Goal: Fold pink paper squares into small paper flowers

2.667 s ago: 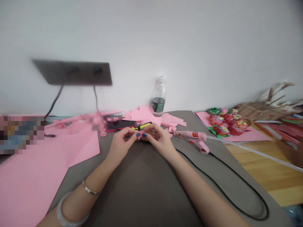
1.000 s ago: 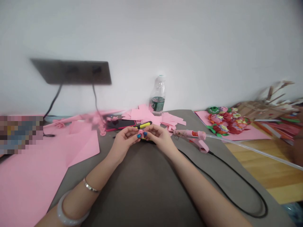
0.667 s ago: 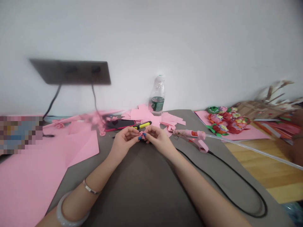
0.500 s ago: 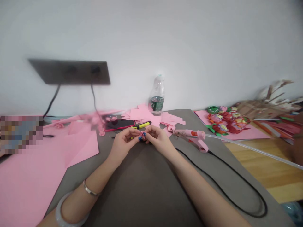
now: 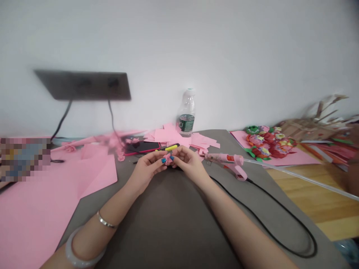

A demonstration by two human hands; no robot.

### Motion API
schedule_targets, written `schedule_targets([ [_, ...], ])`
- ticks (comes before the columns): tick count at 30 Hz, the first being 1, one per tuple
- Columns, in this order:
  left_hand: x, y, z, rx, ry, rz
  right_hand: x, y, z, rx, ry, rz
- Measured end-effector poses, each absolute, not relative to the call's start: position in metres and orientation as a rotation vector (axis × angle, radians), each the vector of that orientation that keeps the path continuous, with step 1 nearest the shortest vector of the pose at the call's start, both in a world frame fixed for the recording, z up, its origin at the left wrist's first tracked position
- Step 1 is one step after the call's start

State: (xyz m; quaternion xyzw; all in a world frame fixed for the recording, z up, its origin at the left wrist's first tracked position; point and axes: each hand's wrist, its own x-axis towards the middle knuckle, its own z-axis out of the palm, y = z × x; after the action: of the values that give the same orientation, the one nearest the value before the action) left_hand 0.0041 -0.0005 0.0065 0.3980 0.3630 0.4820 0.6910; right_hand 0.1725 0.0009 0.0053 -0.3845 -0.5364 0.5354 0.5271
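Between the fingertips of both hands is a small pink paper flower, partly covered by the thumbs. My left hand pinches its left side, and my right hand pinches its right side. Just behind the fingers lies a yellow and black utility knife. A dark phone with a red edge rests beyond my left hand. Right of my right hand, a pink hot glue gun lies on its side with a clear glue stick coming out of its back.
Pink paper pieces surround a water bottle by the wall. Large pink sheets cover the left of the grey table. Colourful paper flowers lie at right. The glue gun's black cord loops across the table's right side.
Both hands have turned the paper flower slightly, so more of its pink petals shows between the thumbs. The things on the table stay where they were.
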Motion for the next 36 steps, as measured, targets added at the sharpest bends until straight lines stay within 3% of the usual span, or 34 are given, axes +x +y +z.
schedule_targets([
  [27,0.0065,-0.0051,0.0128,0.892,0.875,1.055,0.1724,-0.0037,0.0076,-1.062,-1.623,0.888],
  [36,0.0057,-0.0036,0.0086,0.887,0.834,1.096,0.1746,-0.0010,0.0073,-1.041,-1.425,1.041],
])
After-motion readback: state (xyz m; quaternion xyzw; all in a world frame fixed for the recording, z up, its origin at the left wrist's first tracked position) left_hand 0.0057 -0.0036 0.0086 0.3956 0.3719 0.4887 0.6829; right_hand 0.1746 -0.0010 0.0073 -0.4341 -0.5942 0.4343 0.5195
